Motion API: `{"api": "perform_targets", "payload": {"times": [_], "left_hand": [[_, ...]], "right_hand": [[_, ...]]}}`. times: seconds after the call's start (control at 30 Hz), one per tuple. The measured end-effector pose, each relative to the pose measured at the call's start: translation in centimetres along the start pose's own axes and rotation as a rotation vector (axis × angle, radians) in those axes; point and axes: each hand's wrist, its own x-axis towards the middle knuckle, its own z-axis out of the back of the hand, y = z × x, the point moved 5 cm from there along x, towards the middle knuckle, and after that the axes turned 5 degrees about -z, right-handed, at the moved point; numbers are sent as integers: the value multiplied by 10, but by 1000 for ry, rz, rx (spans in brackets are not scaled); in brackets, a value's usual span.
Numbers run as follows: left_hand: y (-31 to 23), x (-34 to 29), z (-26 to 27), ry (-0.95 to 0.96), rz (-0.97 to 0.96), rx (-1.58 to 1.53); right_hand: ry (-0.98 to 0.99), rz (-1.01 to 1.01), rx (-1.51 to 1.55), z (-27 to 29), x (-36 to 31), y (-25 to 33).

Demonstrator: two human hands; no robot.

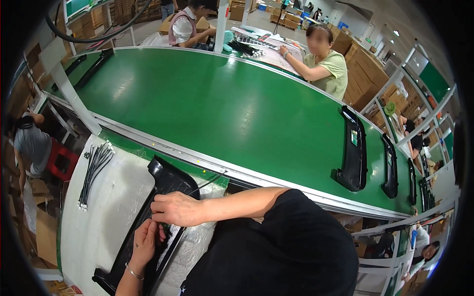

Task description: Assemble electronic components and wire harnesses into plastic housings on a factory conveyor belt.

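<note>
Head view. The left hand (144, 241) and right hand (177, 209) meet, fingers curled inward, over a black panel (170, 177) on the white worktop (123, 192); what they pinch is hidden. Room extends leftward from the hands to a cable bundle (94, 172). Beyond them, a loose cable (210, 182) reaches toward a metal rail (261, 178); past this, a green belt (222, 108) carries further panels (351, 153), rightward. A white post (69, 84) stands far left.
</note>
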Motion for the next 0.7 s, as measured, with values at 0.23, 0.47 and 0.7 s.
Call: {"api": "perform_targets", "payload": {"times": [0.23, 0.47, 0.7], "left_hand": [[1, 2, -10, 61, 18, 10], [-8, -6, -1, -167, -371, 601], [-20, -10, 6, -139, -408, 1010]], "right_hand": [[86, 53, -50, -3, -6, 5], [221, 144, -98, -14, 6, -5], [423, -22, -69, -2, -4, -32]]}}
